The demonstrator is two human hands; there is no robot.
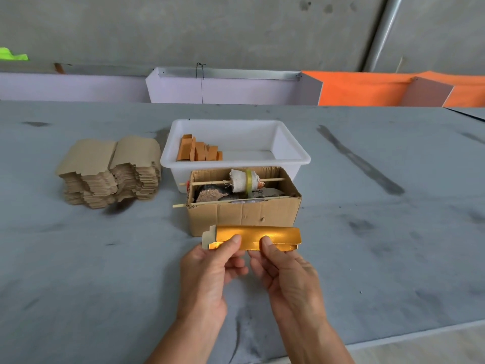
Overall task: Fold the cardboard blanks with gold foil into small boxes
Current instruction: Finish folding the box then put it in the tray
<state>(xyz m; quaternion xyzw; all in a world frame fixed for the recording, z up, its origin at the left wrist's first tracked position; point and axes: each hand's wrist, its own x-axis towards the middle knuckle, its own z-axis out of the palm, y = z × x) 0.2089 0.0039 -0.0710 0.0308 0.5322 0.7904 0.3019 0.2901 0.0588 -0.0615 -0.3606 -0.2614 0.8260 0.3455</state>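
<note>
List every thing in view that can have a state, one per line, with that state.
gold foil blank: partly folded, held above the table
left hand: pinches the blank
right hand: pinches the blank
stack of blanks: flat, unfolded, brown side up
white tub: open, a few orange folded pieces at its left
cardboard box: open-topped, a roll on a stick across it

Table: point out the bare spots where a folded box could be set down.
Bare table right of the cardboard box and white tub; also in front of the blank stack. Crowded at centre, where both hands hold the gold blank.
</note>
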